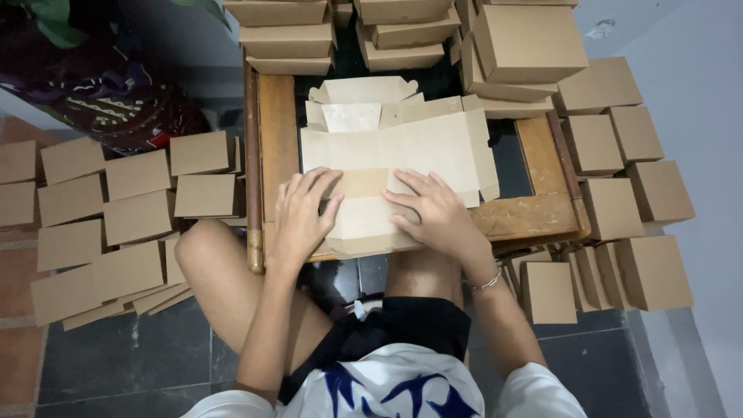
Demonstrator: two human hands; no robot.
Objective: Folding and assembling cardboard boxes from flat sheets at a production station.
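Both hands, left hand (300,213) and right hand (433,213), press spread fingers on a flat brown cardboard sheet (391,159) at the wooden table's (534,217) near edge.

The floor (131,356) has dark grey tiles in the lower part of the frame, with reddish tiles at the far left edge. A pale wall (696,93) runs down the right side. A low wooden table (534,213) sits in the middle. A dark patterned cloth (116,101) lies in the upper left, with green leaves (54,19) above it.
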